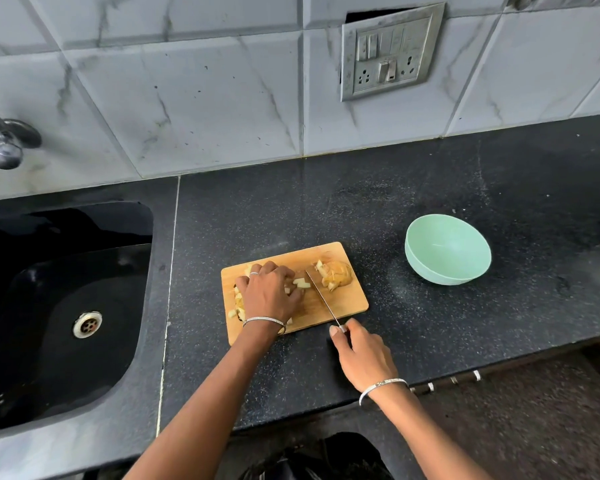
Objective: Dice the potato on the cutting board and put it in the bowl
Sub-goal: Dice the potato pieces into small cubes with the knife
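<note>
- My left hand (269, 294) lies palm down on the left half of the cutting board (350, 301). The forearm comes in from the lower left, with a bangle at the wrist.
- Its fingers curl down over the potato (300, 283) and hold it against the board. Small diced bits show around the knuckles and the heel of the hand, and the hand hides the rest.
- My right hand (362, 355) sits over the table (430, 341), just off the board's near right corner. The wrist is straight and carries a bangle.
- It is wrapped around the handle of the knife (321, 296), with one finger stretched forward along the handle towards the blade.
- The blade slants up and to the left across the board, passing just beside the left hand's fingers.
- A heap of cut pieces (335, 273) lies on the far right part of the board, on the other side of the blade.
- The green bowl (447, 251) stands on the table to the right, apart from the board.
</note>
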The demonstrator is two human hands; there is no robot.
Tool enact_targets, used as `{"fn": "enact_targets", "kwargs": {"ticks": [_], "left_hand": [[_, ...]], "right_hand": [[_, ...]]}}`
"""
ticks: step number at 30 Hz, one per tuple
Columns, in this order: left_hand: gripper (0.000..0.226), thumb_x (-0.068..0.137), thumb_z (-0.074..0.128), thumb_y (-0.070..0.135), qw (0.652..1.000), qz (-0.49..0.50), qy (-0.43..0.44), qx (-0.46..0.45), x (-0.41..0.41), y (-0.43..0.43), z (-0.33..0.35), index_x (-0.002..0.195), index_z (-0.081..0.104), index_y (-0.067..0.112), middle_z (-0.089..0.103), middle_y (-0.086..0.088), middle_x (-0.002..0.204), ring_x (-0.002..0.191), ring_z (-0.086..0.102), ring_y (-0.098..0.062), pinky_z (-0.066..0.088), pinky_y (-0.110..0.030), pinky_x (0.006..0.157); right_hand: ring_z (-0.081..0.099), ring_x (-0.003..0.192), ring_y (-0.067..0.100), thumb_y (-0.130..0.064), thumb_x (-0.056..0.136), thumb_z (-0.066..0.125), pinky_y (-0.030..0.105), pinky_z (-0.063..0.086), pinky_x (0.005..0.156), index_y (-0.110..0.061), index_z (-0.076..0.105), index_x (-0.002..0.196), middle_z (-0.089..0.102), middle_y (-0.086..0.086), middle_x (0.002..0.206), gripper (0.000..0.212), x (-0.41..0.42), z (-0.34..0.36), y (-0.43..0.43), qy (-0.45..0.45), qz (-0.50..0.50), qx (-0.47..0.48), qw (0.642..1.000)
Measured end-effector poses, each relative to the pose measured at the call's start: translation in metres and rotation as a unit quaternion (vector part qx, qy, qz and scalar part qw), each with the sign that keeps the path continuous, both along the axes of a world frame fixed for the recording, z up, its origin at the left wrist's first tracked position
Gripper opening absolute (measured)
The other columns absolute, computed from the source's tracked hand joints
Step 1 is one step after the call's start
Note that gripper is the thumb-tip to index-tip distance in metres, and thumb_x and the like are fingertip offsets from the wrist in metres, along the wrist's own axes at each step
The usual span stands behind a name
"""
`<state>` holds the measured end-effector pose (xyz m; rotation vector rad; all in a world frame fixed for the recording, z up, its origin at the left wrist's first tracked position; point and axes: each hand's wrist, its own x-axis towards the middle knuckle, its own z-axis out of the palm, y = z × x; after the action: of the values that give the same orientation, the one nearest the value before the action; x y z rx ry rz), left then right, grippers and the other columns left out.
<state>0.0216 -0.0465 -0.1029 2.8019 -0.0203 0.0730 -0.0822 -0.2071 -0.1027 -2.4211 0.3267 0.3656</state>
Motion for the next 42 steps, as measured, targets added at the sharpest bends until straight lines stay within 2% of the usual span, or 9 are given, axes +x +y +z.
{"fn": "enact_targets", "kwargs": {"ticks": [3, 8, 14, 18, 23, 27, 32, 38, 42], "left_hand": [[0.024, 0.08, 0.069, 0.047, 1.0, 0.014, 0.004, 0.001, 0.002, 0.002, -0.001, 0.099, 0.071, 0.034, 0.064, 0.009, 0.105, 0.106, 0.048, -0.019, 0.027, -0.039, 0.082], [0.022, 0.081, 0.071, 0.046, 1.0, 0.013, 0.015, -0.001, 0.005, 0.002, 0.0, 0.101, 0.072, 0.037, 0.065, 0.011, 0.104, 0.106, 0.048, -0.018, 0.026, -0.039, 0.082], [0.025, 0.079, 0.073, 0.046, 1.0, 0.002, 0.019, -0.018, 0.005, 0.009, 0.002, 0.102, 0.071, 0.037, 0.066, 0.012, 0.103, 0.105, 0.049, -0.018, 0.028, -0.039, 0.084], [0.026, 0.08, 0.072, 0.045, 0.999, -0.007, 0.023, -0.023, 0.006, 0.01, 0.004, 0.105, 0.069, 0.039, 0.066, 0.012, 0.104, 0.105, 0.05, -0.019, 0.028, -0.04, 0.084], [0.021, 0.085, 0.068, 0.04, 1.0, -0.006, 0.024, -0.015, 0.006, 0.01, 0.005, 0.105, 0.071, 0.038, 0.066, 0.012, 0.108, 0.107, 0.05, -0.02, 0.028, -0.041, 0.086], [0.019, 0.084, 0.066, 0.041, 1.0, 0.0, 0.019, -0.014, 0.006, 0.009, 0.005, 0.102, 0.072, 0.038, 0.067, 0.012, 0.104, 0.105, 0.05, -0.019, 0.028, -0.041, 0.086], [0.017, 0.083, 0.064, 0.04, 1.0, 0.0, 0.015, -0.004, 0.006, 0.007, 0.005, 0.098, 0.072, 0.037, 0.067, 0.011, 0.1, 0.102, 0.051, -0.019, 0.027, -0.041, 0.085], [0.017, 0.083, 0.064, 0.042, 1.0, 0.006, 0.014, -0.006, 0.005, 0.007, 0.004, 0.096, 0.072, 0.036, 0.067, 0.011, 0.098, 0.101, 0.051, -0.018, 0.026, -0.04, 0.084], [0.017, 0.083, 0.064, 0.045, 1.0, 0.013, 0.007, -0.012, 0.004, 0.007, 0.003, 0.096, 0.072, 0.037, 0.068, 0.012, 0.1, 0.101, 0.051, -0.017, 0.025, -0.04, 0.083]], "right_hand": [[0.06, 0.098, 0.038, -0.047, 0.103, 0.033, 0.039, 0.037, 0.07, -0.023, 0.042, 0.088, 0.065, 0.01, 0.095, 0.03, 0.0, -0.002, 0.009, 0.008, 0.01, -0.006, 1.0], [0.061, 0.093, 0.036, -0.043, 0.104, 0.034, 0.038, 0.034, 0.066, -0.02, 0.042, 0.088, 0.058, 0.004, 0.085, 0.029, 0.001, 0.0, 0.02, 0.011, 0.04, 0.016, 0.999], [0.06, 0.093, 0.037, -0.045, 0.103, 0.035, 0.039, 0.037, 0.069, -0.024, 0.044, 0.09, 0.064, 0.008, 0.09, 0.027, 0.005, 0.005, 0.017, -0.004, 0.024, 0.018, 1.0], [0.06, 0.09, 0.035, -0.048, 0.103, 0.032, 0.04, 0.039, 0.069, -0.025, 0.046, 0.09, 0.062, 0.004, 0.085, 0.03, 0.004, 0.008, 0.021, -0.007, 0.036, 0.017, 0.999], [0.059, 0.091, 0.035, -0.048, 0.104, 0.026, 0.039, 0.036, 0.068, -0.022, 0.045, 0.089, 0.056, 0.002, 0.08, 0.035, 0.005, 0.008, 0.028, 0.006, 0.04, 0.025, 0.999], [0.06, 0.092, 0.038, -0.049, 0.104, 0.023, 0.04, 0.037, 0.067, -0.022, 0.042, 0.092, 0.059, 0.007, 0.087, 0.036, 0.006, 0.005, 0.031, 0.004, 0.035, -0.004, 0.999], [0.061, 0.09, 0.038, -0.047, 0.104, 0.022, 0.04, 0.041, 0.067, -0.021, 0.042, 0.096, 0.053, 0.005, 0.084, 0.035, 0.008, 0.012, 0.035, 0.011, 0.037, -0.039, 0.998], [0.061, 0.099, 0.038, -0.045, 0.105, 0.025, 0.038, 0.043, 0.071, -0.017, 0.051, 0.105, 0.062, 0.012, 0.106, 0.038, 0.02, 0.016, 0.042, 0.043, 0.027, -0.065, 0.997], [0.06, 0.099, 0.038, -0.047, 0.104, 0.025, 0.042, 0.049, 0.08, -0.019, 0.049, 0.096, 0.062, 0.013, 0.107, 0.038, 0.02, 0.016, 0.037, 0.067, 0.034, -0.048, 0.996]]}}
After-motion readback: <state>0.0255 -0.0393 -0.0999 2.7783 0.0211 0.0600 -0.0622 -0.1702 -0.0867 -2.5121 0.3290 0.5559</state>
